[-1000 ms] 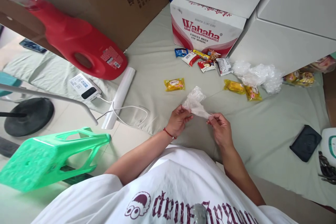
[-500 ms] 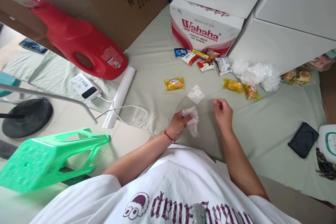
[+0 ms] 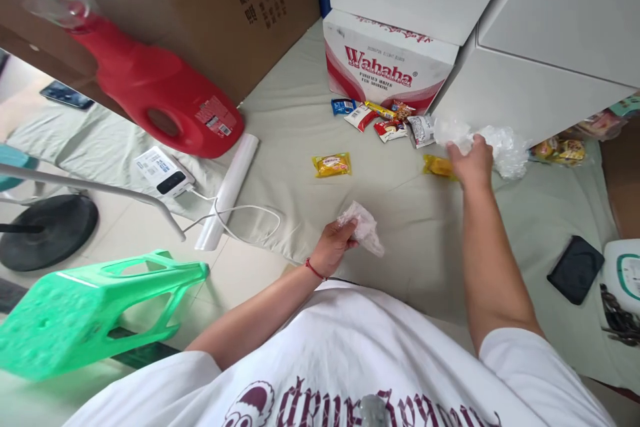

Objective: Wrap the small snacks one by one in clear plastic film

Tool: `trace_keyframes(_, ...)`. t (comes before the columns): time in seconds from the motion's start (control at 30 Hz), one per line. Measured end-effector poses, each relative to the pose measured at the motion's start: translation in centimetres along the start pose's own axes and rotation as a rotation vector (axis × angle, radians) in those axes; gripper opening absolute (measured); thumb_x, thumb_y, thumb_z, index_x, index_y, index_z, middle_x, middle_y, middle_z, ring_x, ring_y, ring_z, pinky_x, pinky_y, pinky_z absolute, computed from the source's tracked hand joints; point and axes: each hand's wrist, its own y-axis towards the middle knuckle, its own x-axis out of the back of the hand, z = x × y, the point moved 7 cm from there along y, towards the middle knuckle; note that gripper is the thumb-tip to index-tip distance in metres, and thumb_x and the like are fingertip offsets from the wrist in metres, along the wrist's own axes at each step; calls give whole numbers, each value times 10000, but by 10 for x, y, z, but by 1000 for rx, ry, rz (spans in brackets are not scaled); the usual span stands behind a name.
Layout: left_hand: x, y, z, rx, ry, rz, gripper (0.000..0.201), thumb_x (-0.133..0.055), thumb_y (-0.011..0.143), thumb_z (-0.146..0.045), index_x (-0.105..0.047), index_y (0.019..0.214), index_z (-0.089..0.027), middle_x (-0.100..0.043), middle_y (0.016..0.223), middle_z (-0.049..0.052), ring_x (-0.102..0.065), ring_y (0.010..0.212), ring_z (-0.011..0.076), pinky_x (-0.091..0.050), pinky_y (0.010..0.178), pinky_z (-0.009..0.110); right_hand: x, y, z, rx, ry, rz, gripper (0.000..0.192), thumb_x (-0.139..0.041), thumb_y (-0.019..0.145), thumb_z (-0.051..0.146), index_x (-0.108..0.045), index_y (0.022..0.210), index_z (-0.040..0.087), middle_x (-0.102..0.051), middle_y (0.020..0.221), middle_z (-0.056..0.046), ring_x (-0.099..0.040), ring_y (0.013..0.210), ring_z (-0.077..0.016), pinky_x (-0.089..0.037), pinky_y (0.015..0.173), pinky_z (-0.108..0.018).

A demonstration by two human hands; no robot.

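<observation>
My left hand point(image 3: 336, 245) is closed on a crumpled piece of clear plastic wrap point(image 3: 367, 230), low over the sheet in front of my shirt. My right hand point(image 3: 471, 161) reaches to a heap of crumpled clear plastic point(image 3: 509, 150), its thumb and forefinger spread apart at the heap's left part, with plastic showing between them. Under and beside that hand, a yellow snack packet point(image 3: 439, 165) is partly covered. Another yellow snack packet point(image 3: 332, 165) lies alone on the sheet, left of centre.
Several small snack packets point(image 3: 391, 130) lie before a Wahaba-style water carton marked Wahaha point(image 3: 385, 67). At left are a red jug point(image 3: 165, 90), white power bank point(image 3: 163, 170) with cable, white roll point(image 3: 227, 190) and green stool point(image 3: 100, 307). A black pouch point(image 3: 575, 269) lies at right.
My right hand has moved right and away from me to the plastic heap, its fingers spreading. The small clear plastic piece near the middle is gone from the sheet. My left hand keeps its wrap.
</observation>
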Motion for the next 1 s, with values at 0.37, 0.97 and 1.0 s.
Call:
trace_keyframes(0.37,-22,4,-4,-42,-109,175,517,-920,678,-511,-709,1008,-174,-720,983,38,-679,905,166,-592,832,322,-53,-223,71,215,465,716,172,-699,900,429,-764,988,297,-708,899,-44,-610,823,-217,-499,786,-363)
trace_keyframes(0.97,-12,17,3,13,-219,112,460,-990,578,-386,-658,792,-150,-627,818,-31,-627,790,81,-568,903,305,-22,-234,-20,-449,786,507,515,-821,764,595,-662,1101,239,-695,1085,-73,-626,863,-181,-537,700,-306)
trace_keyframes(1.0,-14,17,3,11,-198,121,452,-992,575,-361,-662,802,-151,-629,814,-31,-629,785,83,-562,896,303,-16,-228,-18,-359,714,453,576,-825,765,584,-648,1201,251,-683,1194,-93,-633,988,-205,-550,790,-334)
